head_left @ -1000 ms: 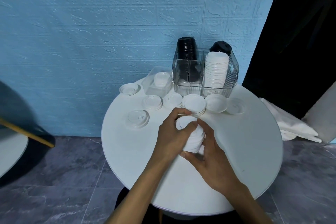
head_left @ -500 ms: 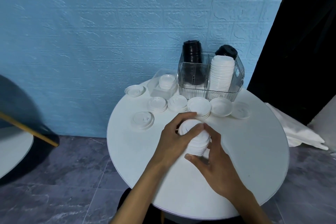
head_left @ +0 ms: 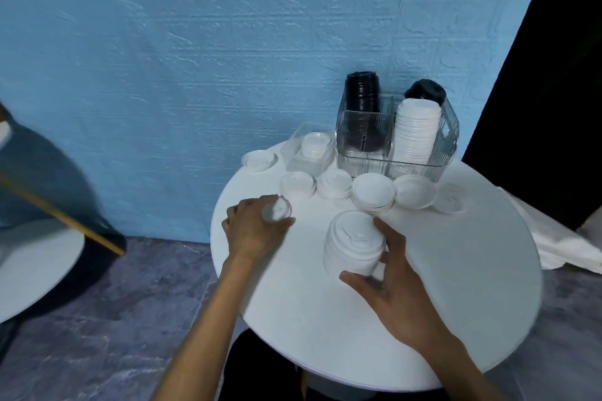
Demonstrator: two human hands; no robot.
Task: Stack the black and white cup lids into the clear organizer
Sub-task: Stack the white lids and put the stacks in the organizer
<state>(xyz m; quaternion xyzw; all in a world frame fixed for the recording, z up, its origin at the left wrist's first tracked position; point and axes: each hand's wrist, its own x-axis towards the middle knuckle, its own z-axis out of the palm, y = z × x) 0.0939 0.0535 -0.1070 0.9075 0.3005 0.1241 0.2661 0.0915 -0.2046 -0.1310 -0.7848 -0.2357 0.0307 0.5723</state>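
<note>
**Gathering loose white lids into 1 hand-held stack**

The person is standing over the round tabletop (head_left: 439,286), building a stack of white lids (head_left: 353,246) before it goes into the clear organizer (head_left: 446,140) at the far edge. The right hand (head_left: 391,290) is cradling that stack from the near side, thumb and fingers curled round it, its grip wrapped firmly enough to keep it tilted but together. The left hand (head_left: 252,229) is reaching out to the left and closing its fingers over a single white lid (head_left: 277,210) lying on the tabletop; motion blur makes it hard to say whether that lid is already lifted.

The organizer is holding a tall white column (head_left: 415,132) in its right front compartment and black lids (head_left: 362,98) behind on the left, with another black lid (head_left: 425,91) peeking up at the back right. More loose lids (head_left: 374,194) are lying in a row just in front of it, and a smaller clear tray (head_left: 294,153) beside it is holding a few.

To do this step well, I would judge the picked lid should be turned the same way up as the stack and pressed squarely on top, so the rims nest. The right hand's grip should be steadying the lower lids, since a tilted stack could fan apart.
</note>
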